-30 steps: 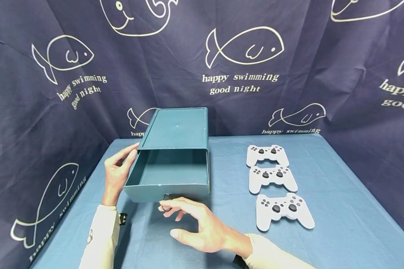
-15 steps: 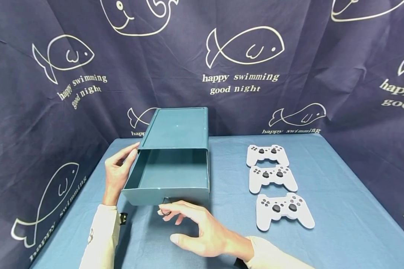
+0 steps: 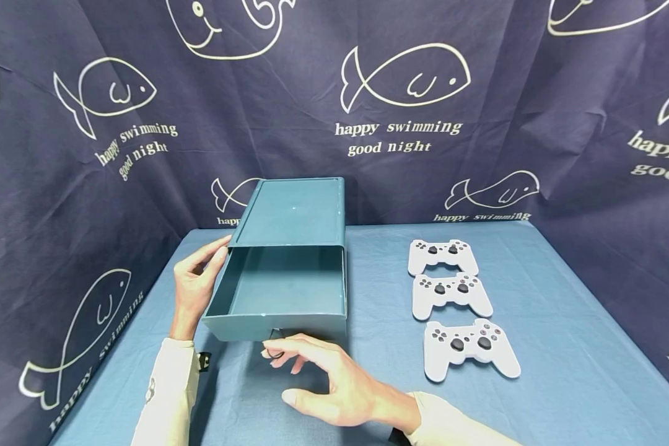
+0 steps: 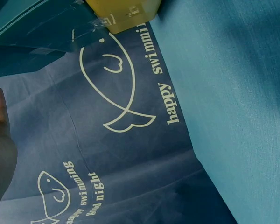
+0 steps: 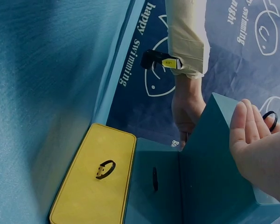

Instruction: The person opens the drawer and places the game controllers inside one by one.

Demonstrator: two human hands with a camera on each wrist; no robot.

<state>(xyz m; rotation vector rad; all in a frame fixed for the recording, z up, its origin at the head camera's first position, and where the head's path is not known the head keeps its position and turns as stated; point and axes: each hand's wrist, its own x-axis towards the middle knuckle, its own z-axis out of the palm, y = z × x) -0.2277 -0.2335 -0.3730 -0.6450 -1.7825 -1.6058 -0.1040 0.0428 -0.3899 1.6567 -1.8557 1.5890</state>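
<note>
While the drawer (image 3: 287, 291) is hanging open: its teal inside is facing upward in front of the case (image 3: 295, 210), and its front is standing well clear of the case mouth, so the opening is looking largely done.
Drawer travel: the back end is disappearing under the case roof, so the pictures are not showing whether more room is remaining to slide.
Ring (image 5: 276, 122): the black loop is hanging at the drawer front and looking as if a finger is passing through it.
Right grip (image 3: 342, 384): bent fingers are hooking the ring, while the thumb is spreading away from them and not pinching anything.
Left grip (image 3: 192, 288): the thumb and fingers are spreading apart and touching the left side of the case near its front edge, apparently steadying it rather than pinching it.
Yellow front (image 5: 98, 154): this lower face is sitting beneath the teal drawer and looking closed, so the upper drawer alone is being worked.
Far controller (image 3: 443, 251), middle controller (image 3: 451, 294) and near controller (image 3: 471, 349): all three are lying face up on the bench (image 3: 379, 291), to the right of the drawer, in a row leading away from the person; neither grip is touching them.
Ring and case, what is left: both grips are keeping contact, so letting go is looking like a step not yet done.
</note>
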